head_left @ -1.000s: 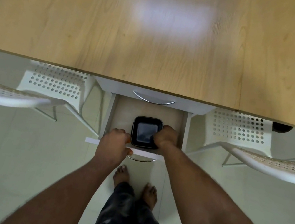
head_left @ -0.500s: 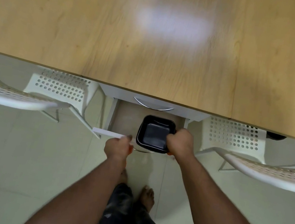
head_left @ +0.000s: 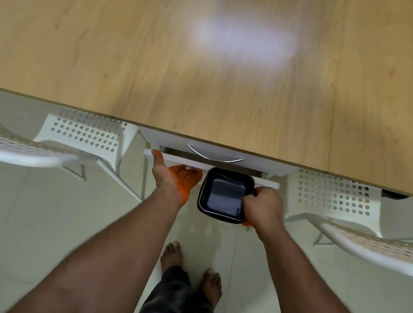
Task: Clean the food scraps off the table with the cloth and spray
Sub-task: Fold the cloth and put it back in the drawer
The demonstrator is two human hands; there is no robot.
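A black, empty-looking square container hangs in front of the drawers below the table edge, and my right hand grips its right rim. My left hand lies flat, palm up, with straight fingers pressing on the white front of the lower drawer, which is almost pushed in. The wooden table top fills the upper half of the view and shows a bright light reflection. No cloth, spray or food scraps show.
Two white perforated chairs stand under the table edge, one at the left and one at the right. An upper white drawer with a curved metal handle is closed. My bare feet stand on pale floor tiles.
My right hand lifted the black container out of the lower drawer and towards me. My left hand pushed that drawer from wide open to nearly closed, its fingers now straight against the front.
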